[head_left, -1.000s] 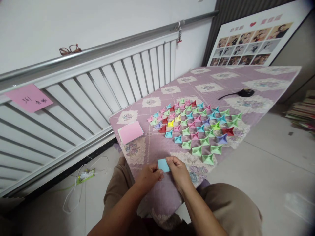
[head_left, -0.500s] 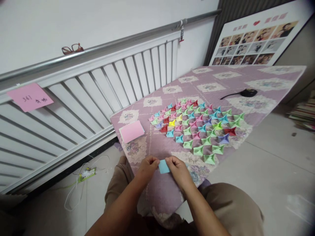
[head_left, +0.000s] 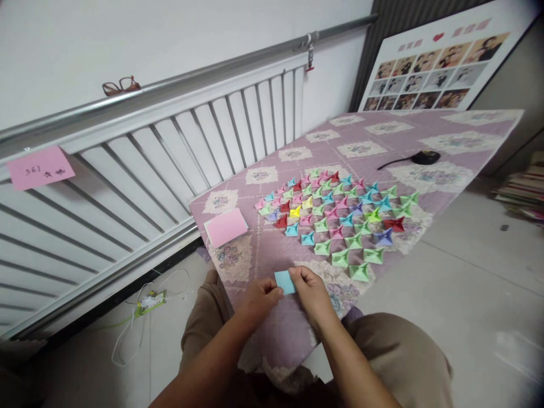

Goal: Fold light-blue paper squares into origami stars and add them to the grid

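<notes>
A small light-blue square of paper [head_left: 284, 282] is held above the near corner of the table. My right hand [head_left: 312, 292] pinches its right side between thumb and fingers. At its lower left edge, my left hand [head_left: 262, 297] has thumb and fingertips pressed together on the paper's corner. Beyond my hands, several small folded paper shapes [head_left: 331, 218] in green, blue, pink, red, yellow and purple stand in slanting rows. A stack of pink paper [head_left: 227, 228] lies on the table to the left of them.
A purple flowered cloth covers the table [head_left: 272, 249]. A black object with a thin tail [head_left: 425, 157] lies farther back. Along the left runs a white radiator [head_left: 204, 136], with glasses [head_left: 121, 86] on its pipe and a pink note [head_left: 40, 168]. A power strip [head_left: 151, 302] is on the floor.
My left hand has slid from the paper's upper left side down to its lower left corner. The blue paper has tilted slightly and risen a little; my right hand keeps its pinch.
</notes>
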A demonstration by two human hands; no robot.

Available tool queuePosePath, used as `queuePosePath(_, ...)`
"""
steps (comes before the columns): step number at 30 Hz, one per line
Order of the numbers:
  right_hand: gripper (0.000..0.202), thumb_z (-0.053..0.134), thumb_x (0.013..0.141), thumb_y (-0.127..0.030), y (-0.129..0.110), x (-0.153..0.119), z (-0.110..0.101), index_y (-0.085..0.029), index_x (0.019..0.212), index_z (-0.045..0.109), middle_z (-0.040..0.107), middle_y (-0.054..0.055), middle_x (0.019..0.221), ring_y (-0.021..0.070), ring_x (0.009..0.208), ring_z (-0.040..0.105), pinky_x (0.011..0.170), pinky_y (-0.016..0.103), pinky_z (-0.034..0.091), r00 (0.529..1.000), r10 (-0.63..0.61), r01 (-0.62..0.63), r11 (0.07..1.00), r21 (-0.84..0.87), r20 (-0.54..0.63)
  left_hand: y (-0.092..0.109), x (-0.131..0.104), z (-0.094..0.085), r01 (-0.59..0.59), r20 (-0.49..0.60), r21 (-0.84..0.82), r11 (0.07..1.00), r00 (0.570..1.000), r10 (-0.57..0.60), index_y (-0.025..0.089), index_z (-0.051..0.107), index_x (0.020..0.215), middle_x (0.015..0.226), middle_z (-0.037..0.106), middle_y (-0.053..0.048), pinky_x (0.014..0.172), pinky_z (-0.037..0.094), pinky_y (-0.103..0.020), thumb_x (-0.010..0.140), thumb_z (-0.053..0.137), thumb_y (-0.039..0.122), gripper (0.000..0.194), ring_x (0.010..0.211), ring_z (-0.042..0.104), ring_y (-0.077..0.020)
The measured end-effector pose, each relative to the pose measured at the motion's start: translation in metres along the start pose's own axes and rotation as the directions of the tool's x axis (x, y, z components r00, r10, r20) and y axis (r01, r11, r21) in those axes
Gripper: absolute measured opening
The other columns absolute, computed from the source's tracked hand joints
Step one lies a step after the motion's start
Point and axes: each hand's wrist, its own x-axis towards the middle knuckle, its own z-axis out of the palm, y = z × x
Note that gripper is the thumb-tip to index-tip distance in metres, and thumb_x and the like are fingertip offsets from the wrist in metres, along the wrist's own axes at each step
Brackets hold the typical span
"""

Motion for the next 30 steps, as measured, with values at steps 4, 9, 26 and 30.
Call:
queuePosePath(4,0.041,0.057,0.075,-0.058,0.002,-0.001,0.002,-0.02,0.062,0.05,0.041,-0.005,0.057,0.0114,0.056,0.036,0.053,0.024,0.032,0.999,0.028,-0.025,0.997,0.066,-0.037,0.003,-0.004,0.001,-0.004,-0.015,0.071,0.997,1.0,0.005,0.017,0.052,0.066,0.06,0.051,0.004,0.058,0.033,-0.024,0.078,0.051,0.023,0.014,0.057,0.045,-0.0108)
queuePosePath(9,0.041,0.059,0.073,-0.058,0.005,-0.001,0.004,-0.019,0.062,0.051,0.042,-0.005,0.057,0.0104,0.055,0.036,0.052,0.023,0.031,0.996,0.075,-0.071,0.99,0.118,-0.037,0.013,-0.008,0.001,-0.015,-0.031,0.168,0.986,0.999,0.02,0.017,0.049,0.065,0.058,0.047,0.005,0.056,0.031,-0.023,0.079,0.048,0.021,0.015,0.056,0.042,-0.0101)
queuePosePath(26,0.034,0.057,0.075,-0.051,0.002,0.003,-0.004,-0.019,0.065,0.054,0.047,-0.005,0.058,0.0099,0.054,0.039,0.052,0.023,0.033,0.992,0.082,-0.082,0.997,-0.006,0.095,0.005,-0.008,-0.002,0.018,0.003,0.102,0.995,1.0,-0.018,0.015,0.055,0.071,0.062,0.047,0.005,0.055,0.03,-0.022,0.076,0.05,0.014,0.008,0.056,0.039,-0.0085)
queuePosePath(30,0.03,0.056,0.076,-0.049,0.001,0.003,-0.006,-0.019,0.071,0.056,0.049,-0.005,0.056,0.0087,0.049,0.037,0.049,0.022,0.03,0.983,0.123,-0.121,0.992,-0.026,0.134,-0.002,0.001,-0.014,0.06,-0.07,0.092,0.994,0.996,-0.054,0.016,0.053,0.07,0.06,0.047,0.005,0.053,0.031,-0.021,0.078,0.052,0.02,0.01,0.054,0.04,-0.0087)
